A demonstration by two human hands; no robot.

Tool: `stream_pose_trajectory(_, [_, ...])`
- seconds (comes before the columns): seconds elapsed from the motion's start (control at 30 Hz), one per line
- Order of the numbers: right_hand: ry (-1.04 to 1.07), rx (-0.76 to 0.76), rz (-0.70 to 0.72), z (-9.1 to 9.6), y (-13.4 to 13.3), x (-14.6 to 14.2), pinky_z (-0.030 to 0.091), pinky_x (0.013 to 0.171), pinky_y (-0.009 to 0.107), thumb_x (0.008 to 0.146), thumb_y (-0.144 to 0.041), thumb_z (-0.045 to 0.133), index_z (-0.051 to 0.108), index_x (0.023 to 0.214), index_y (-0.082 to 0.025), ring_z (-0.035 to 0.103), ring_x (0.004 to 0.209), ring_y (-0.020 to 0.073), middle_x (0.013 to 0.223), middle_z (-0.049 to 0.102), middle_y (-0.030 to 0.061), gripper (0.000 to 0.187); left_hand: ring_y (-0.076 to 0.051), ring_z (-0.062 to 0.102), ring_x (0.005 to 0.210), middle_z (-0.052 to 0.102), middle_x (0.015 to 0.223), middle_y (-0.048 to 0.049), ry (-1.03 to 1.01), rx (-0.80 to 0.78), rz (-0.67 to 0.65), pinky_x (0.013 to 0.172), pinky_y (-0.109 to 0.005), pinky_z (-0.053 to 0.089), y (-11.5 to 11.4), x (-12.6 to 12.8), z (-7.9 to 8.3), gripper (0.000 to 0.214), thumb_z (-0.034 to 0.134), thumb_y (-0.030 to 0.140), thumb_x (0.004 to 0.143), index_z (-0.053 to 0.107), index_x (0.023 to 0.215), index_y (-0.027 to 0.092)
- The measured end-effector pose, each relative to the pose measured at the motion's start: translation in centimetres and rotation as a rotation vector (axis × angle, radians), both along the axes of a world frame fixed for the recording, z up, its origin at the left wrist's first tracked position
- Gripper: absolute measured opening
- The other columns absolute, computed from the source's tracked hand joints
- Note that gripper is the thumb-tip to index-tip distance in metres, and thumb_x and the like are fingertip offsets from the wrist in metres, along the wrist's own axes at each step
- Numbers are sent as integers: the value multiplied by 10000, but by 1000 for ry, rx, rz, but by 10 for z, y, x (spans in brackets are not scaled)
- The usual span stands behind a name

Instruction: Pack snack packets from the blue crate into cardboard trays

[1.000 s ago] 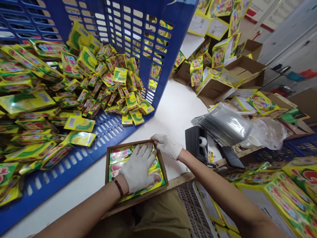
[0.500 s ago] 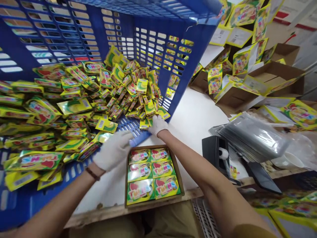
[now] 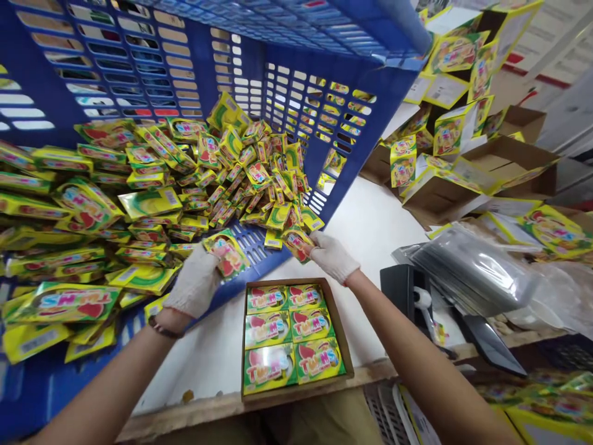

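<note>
A big blue plastic crate (image 3: 139, 68) lies tipped on the white table, spilling a heap of yellow-green candy packets (image 3: 152, 185). My left hand (image 3: 194, 281), in a white glove, is closed on one packet (image 3: 227, 254) at the crate's lip. My right hand (image 3: 330, 254), gloved too, pinches another packet (image 3: 299, 242) at the pile's near edge. Just below both hands a shallow brown cardboard tray (image 3: 345, 346) holds several packets laid flat in two columns.
Open cardboard boxes with printed yellow cartons (image 3: 445, 154) crowd the back right. A stack of clear plastic bags (image 3: 467, 262) lies on the right beside a black tape dispenser (image 3: 407, 296). The wooden table edge (image 3: 208, 408) runs along the bottom.
Both hands left the tray, reached into the crate's pile, and now each has lifted a packet. The view tilted up toward the crate.
</note>
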State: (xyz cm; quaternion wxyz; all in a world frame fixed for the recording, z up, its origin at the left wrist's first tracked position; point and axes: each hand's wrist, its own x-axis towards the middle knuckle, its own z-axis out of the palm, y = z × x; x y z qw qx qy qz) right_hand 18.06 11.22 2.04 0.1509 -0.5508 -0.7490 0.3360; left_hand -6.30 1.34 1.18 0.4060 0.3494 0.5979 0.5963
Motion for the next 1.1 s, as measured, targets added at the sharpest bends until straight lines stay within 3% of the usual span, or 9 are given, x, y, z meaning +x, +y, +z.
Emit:
stream_pose_trajectory(0.1, [479, -272, 30, 6, -36, -19, 502, 555, 236, 890, -500, 556, 481, 950, -211, 619, 607, 125, 796, 643, 1, 304, -229, 655, 993, 686, 1050, -63, -440, 99, -145, 878, -401, 556, -11, 34, 5, 322, 675, 367, 801, 571, 1060, 205])
stream_pose_trajectory(0.2, [470, -424, 68, 7, -61, -38, 487, 480, 261, 859, -500, 597, 443, 986, -219, 576, 507, 140, 654, 565, -47, 345, -234, 669, 958, 692, 1046, -54, -502, 39, -239, 838, -400, 573, -23, 53, 9, 474, 762, 377, 724, 550, 1113, 209])
stream_pose_trajectory(0.3, [242, -216, 90, 12, -73, -35, 491, 527, 299, 824, -432, 649, 481, 1094, -190, 564, 548, 163, 643, 559, -37, 400, -232, 673, 929, 692, 1049, -49, -252, -5, -322, 802, -373, 573, -35, 53, 14, 536, 787, 374, 686, 529, 1127, 212])
stream_pose_trajectory(0.43, [268, 127, 263, 26, -87, -11, 521, 877, 406, 784, -282, 669, 406, 1387, -200, 620, 1002, 232, 1208, 603, 111, 663, -230, 662, 855, 697, 957, -48, 225, -37, -569, 718, -344, 554, -49, 50, 28, 368, 715, 367, 728, 561, 1021, 205])
stream_pose_trajectory(0.57, [329, 92, 482, 15, -109, 10, 402, 1099, 403, 805, -130, 542, 452, 1397, -226, 500, 1269, 225, 1381, 516, 90, 607, -255, 652, 806, 687, 917, -59, 794, -122, -629, 696, -389, 522, -67, 60, 37, 302, 628, 316, 780, 580, 1056, 203])
stream_pose_trajectory(0.7, [269, 71, 372, -20, -133, 32, 401, 1108, 432, 781, -127, 585, 338, 1472, -171, 482, 1289, 257, 1419, 461, 149, 736, -323, 646, 923, 689, 964, -110, 1276, -130, -690, 868, -513, 488, -89, 72, 22, 229, 643, 244, 766, 616, 981, 173])
stream_pose_trajectory(0.8, [202, 206, 371, -34, -143, 37, 400, 1107, 462, 781, -140, 620, 262, 1505, -148, 442, 1313, 284, 1430, 419, 181, 808, -327, 631, 1002, 685, 1026, -124, 1410, -1, -642, 1019, -583, 397, -100, 77, -2, 278, 664, 205, 753, 624, 1024, 160])
stream_pose_trajectory(0.93, [22, 255, 474, -28, -142, 26, 451, 1038, 466, 840, -125, 542, 528, 1301, -128, 511, 1169, 278, 1210, 549, 158, 461, -334, 608, 1090, 670, 1101, -146, 1288, 118, -540, 1076, -607, 363, -108, 71, -20, 313, 673, 248, 784, 609, 1072, 143])
stream_pose_trajectory(1.1, [81, -51, 342, -7, -139, 21, 474, 1001, 434, 862, -156, 533, 539, 1314, -167, 559, 1112, 244, 1245, 570, 122, 452, -287, 496, 1313, 520, 1421, -130, 695, 116, -200, 1101, -504, 419, -131, 50, -26, 479, 535, 406, 914, 479, 1345, 204])
